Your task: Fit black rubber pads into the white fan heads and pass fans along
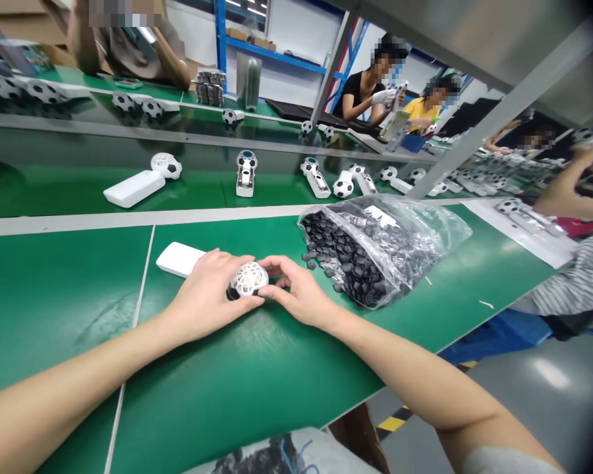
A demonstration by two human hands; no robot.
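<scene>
A white handheld fan (250, 279) with a round, football-patterned head lies just above the green bench, its lattice grille facing up. Its white handle (178, 259) sticks out to the left, behind my fingers. My left hand (205, 296) is wrapped over the fan where head and handle meet, thumb along the near side. With thumb and fingertips, my right hand (299, 289) grips the right rim of the head. Whether a small piece sits between those fingertips cannot be seen. Right of my hands, a clear plastic bag (415, 230) lies open, spilling small black pieces (346, 260) onto the bench.
Behind the bench (202, 395), a green conveyor belt (197, 187) carries several football-headed fans (246, 172). A slanted metal post (479, 125) rises at right. Co-workers sit across the line, and a person in a striped sleeve (578, 276) works at the right.
</scene>
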